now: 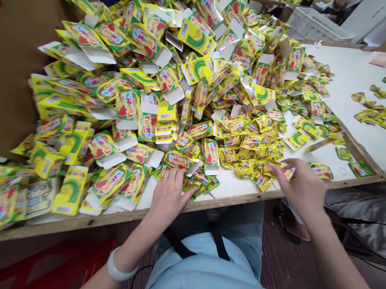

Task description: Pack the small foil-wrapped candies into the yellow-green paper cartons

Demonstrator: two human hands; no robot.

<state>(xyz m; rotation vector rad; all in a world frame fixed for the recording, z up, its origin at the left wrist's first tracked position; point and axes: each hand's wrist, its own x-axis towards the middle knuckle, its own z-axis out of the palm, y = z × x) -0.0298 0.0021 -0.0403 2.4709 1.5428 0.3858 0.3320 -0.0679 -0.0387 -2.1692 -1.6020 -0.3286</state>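
Observation:
My left hand (166, 188) rests at the table's front edge, fingers stretched out and thumb apart. Its fingertips touch a small yellow-green printed box (177, 159) with a white flap. Beside the thumb lie several small green wrapped candies (204, 181). To the right, my right hand (305, 187) has its thumb and index finger around a small yellow wrapped candy (289, 172), partly hidden by the fingers. Just left of those fingertips spreads a heap of yellow wrapped candies (249, 147). Loose boxes with open flaps, such as one box (211, 154), lie between the hands.
A large pile of printed boxes (127, 100) covers the left and back of the white table, which has a wooden rim (119, 219). A brown carton (3, 78) stands at left. More candies (378, 116) lie on the right. A white crate (316, 23) and another person's hand (339, 3) are behind.

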